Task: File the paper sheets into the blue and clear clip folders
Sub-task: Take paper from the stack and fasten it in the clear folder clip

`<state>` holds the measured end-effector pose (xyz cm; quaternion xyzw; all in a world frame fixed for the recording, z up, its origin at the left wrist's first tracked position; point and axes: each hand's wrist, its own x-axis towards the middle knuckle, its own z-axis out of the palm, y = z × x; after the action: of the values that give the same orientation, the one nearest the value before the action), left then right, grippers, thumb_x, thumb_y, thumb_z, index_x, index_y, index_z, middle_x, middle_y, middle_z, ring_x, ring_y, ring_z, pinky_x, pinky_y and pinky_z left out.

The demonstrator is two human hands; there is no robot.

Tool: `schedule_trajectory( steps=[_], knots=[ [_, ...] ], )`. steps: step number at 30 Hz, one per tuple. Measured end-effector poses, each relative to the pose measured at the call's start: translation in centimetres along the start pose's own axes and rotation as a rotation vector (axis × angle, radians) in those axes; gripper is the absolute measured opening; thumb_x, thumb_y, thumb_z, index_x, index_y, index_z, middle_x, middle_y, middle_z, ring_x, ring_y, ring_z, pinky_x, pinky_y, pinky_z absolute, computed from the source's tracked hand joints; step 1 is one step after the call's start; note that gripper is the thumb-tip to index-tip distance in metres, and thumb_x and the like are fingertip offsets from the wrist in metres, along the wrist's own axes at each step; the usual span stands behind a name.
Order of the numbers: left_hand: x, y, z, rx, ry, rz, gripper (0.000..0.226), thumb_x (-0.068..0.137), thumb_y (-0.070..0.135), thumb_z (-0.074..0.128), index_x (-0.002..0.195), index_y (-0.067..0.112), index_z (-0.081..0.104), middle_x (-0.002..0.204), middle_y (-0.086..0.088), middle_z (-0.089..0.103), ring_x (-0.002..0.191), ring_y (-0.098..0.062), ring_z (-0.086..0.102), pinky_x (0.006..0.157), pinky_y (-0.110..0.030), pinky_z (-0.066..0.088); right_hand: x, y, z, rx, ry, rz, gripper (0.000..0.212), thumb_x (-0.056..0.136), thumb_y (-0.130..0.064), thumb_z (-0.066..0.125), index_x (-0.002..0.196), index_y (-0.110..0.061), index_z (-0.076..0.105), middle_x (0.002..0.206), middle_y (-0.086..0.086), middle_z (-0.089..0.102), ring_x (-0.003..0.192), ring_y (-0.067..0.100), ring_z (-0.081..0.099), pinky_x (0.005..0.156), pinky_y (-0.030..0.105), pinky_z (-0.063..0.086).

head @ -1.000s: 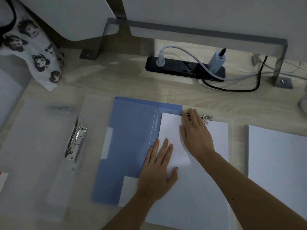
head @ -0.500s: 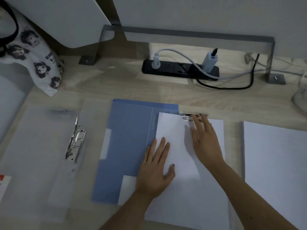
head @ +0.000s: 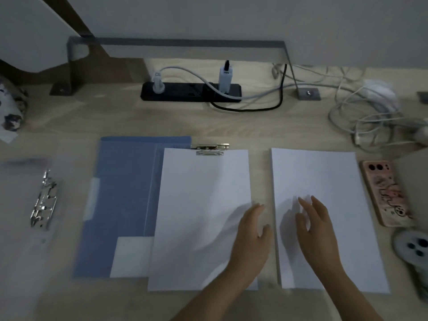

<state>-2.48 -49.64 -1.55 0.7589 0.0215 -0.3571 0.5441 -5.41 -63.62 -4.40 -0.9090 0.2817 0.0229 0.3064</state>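
Loose sheets (head: 324, 177) look thin, floppy, slippery; pinch an edge. Left grip (head: 251, 242) and right grip (head: 317, 235) spread, empty.

Blue folder (head: 125, 193): flat mid-blue, unpatterned. Clear folder (head: 20, 228): frosted, see-through; silver clip (head: 44, 200) on it. Clamped sheet (head: 199, 216) and loose stack (head: 328, 181): plain white. Desk (head: 139, 119): pale wood grain. Power strip (head: 183, 91): black. Phone case (head: 386, 193): pink, dark cartoon doodles. Cloth (head: 9, 112) at far left: white, dark printed figures.
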Motion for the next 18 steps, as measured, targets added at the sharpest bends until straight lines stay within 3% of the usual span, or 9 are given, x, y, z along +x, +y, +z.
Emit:
schedule_trajectory(
  steps=[4, 6, 9, 11, 13, 15, 18],
  knots=[
    [1.6, 1.8, 3.1, -0.034, 0.053, -0.083, 0.039, 0.094, 0.012, 0.041, 0.132, 0.015, 0.034, 0.122, -0.001, 0.04, 0.116, -0.018, 0.044, 0.097, -0.027, 0.04, -0.1, 0.8, 0.3, -0.048, -0.04, -0.031, 0.038, 0.094, -0.013, 0.044, 0.132, -0.008, 0.049, 0.145, 0.017, 0.038, 0.133, 0.032, 0.038, 0.106, 0.041, 0.034],
    [2.5, 2.1, 4.0, -0.046, 0.114, -0.111, 0.029, 0.089, 0.008, 0.044, 0.118, 0.006, 0.042, 0.104, -0.005, 0.04, 0.103, -0.023, 0.048, 0.089, -0.034, 0.044, -0.1, 1.2, 0.2, -0.09, -0.064, -0.048, 0.04, 0.094, -0.014, 0.045, 0.133, -0.009, 0.048, 0.146, 0.017, 0.038, 0.133, 0.032, 0.038, 0.105, 0.041, 0.036],
    [3.4, 2.7, 4.3, -0.124, 0.166, -0.214, 0.005, 0.083, 0.006, 0.045, 0.084, 0.006, 0.049, 0.075, -0.016, 0.038, 0.071, -0.03, 0.05, 0.061, -0.029, 0.036, 0.2, 1.5, -0.3, -0.11, -0.085, -0.064, 0.04, 0.094, -0.016, 0.046, 0.133, -0.009, 0.048, 0.145, 0.016, 0.039, 0.131, 0.032, 0.04, 0.104, 0.04, 0.037],
    [3.9, 3.2, 4.1, -0.177, 0.16, -0.282, 0.017, 0.083, 0.005, 0.043, 0.068, 0.013, 0.041, 0.063, -0.007, 0.033, 0.055, -0.017, 0.037, 0.053, -0.023, 0.027, 0.4, 1.3, -0.6, -0.065, -0.094, -0.041, 0.039, 0.095, -0.018, 0.044, 0.133, -0.01, 0.048, 0.146, 0.014, 0.038, 0.132, 0.03, 0.039, 0.104, 0.037, 0.036],
    [4.1, 3.4, 3.8, -0.212, 0.117, -0.349, 0.025, 0.087, 0.006, 0.041, 0.064, 0.015, 0.036, 0.062, -0.001, 0.032, 0.055, -0.013, 0.033, 0.053, -0.022, 0.027, 0.6, 1.1, -0.9, -0.006, -0.107, -0.01, 0.039, 0.095, -0.022, 0.044, 0.133, -0.011, 0.048, 0.146, 0.011, 0.038, 0.131, 0.028, 0.04, 0.104, 0.035, 0.035],
    [4.2, 3.0, 3.7, -0.211, 0.052, -0.339, 0.027, 0.091, 0.009, 0.039, 0.065, 0.013, 0.043, 0.064, -0.004, 0.041, 0.059, -0.012, 0.04, 0.058, -0.022, 0.035, 0.9, 0.9, -1.3, 0.041, -0.113, 0.004, 0.04, 0.094, -0.027, 0.046, 0.131, -0.013, 0.05, 0.144, 0.011, 0.04, 0.127, 0.027, 0.044, 0.101, 0.033, 0.037],
    [3.8, 2.1, 4.6, -0.256, 0.038, -0.166, 0.027, 0.097, 0.018, 0.038, 0.099, 0.011, 0.065, 0.086, -0.005, 0.062, 0.081, -0.014, 0.058, 0.082, -0.032, 0.052, 1.3, 0.6, -2.0, 0.149, -0.137, 0.055, 0.045, 0.09, -0.038, 0.051, 0.13, -0.017, 0.05, 0.139, 0.007, 0.044, 0.12, 0.023, 0.049, 0.097, 0.033, 0.04]
  ],
)
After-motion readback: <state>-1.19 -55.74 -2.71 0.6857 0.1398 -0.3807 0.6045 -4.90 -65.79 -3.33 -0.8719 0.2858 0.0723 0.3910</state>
